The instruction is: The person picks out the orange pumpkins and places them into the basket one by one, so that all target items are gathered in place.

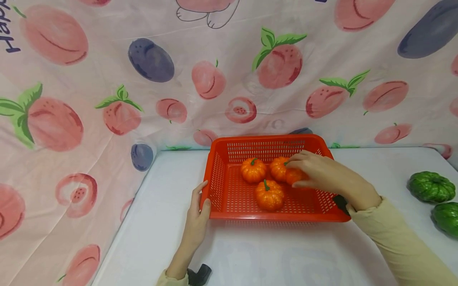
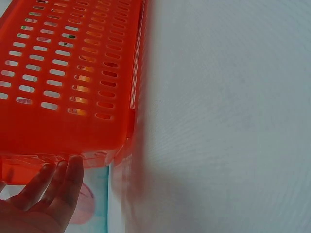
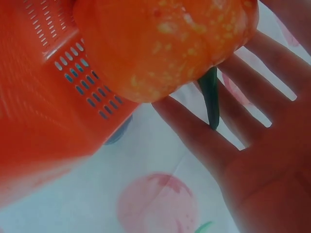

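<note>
A red plastic basket [image 1: 272, 217] with slotted walls stands on the white table. Inside it, three small orange pumpkins, one left [image 1: 253, 171], one in front [image 1: 270, 196] and one behind [image 1: 278, 169], sit with green stems up. My right hand [image 1: 316, 171] reaches over the basket's right part and grips another orange pumpkin [image 1: 295, 176]. Its green stem points toward the palm in the right wrist view, where the fingers [image 3: 194, 131] spread about the pumpkin. My left hand [image 1: 196, 220] rests against the basket's left side near the front corner, with fairly straight fingers [image 2: 63, 194] touching the outside.
Two green pumpkin-like vegetables, a ribbed one [image 1: 431, 186] and a smoother one [image 1: 447, 218], lie at the table's right edge. A fruit-print cloth [image 1: 214, 43] hangs directly behind the basket and down the left side. White table [image 1: 279, 254] lies in front.
</note>
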A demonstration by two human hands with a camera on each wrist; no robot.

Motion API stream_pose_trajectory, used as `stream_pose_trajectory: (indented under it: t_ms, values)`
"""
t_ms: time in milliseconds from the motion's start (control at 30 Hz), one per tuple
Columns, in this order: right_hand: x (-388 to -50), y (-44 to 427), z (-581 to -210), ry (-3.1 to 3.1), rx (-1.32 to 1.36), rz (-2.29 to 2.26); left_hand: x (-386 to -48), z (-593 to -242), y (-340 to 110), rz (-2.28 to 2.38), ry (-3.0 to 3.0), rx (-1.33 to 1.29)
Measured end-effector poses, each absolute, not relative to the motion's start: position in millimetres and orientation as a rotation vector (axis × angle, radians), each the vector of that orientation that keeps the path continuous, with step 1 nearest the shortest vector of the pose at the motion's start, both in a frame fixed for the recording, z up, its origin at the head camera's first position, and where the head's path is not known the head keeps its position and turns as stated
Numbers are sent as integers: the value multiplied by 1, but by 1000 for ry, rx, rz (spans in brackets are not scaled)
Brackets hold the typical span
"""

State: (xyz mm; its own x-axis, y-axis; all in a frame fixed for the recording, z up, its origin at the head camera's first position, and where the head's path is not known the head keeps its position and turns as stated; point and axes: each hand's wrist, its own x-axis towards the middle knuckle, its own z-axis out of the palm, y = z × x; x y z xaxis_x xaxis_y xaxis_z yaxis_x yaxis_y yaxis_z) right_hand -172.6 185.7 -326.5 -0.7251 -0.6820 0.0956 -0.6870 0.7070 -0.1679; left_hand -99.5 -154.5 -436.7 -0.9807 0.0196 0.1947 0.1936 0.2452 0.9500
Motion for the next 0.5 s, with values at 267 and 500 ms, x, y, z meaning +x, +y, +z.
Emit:
stream_pose_trajectory:
  t_ms: [267, 500]
  values:
    - [-177, 181, -333, -2906, 1155, 287, -99, -437, -155, -1848, -2360, -205]
    - [-179, 177, -336, -2933, 1176, 251, -99, -436, -155, -1844, -2365, -199]
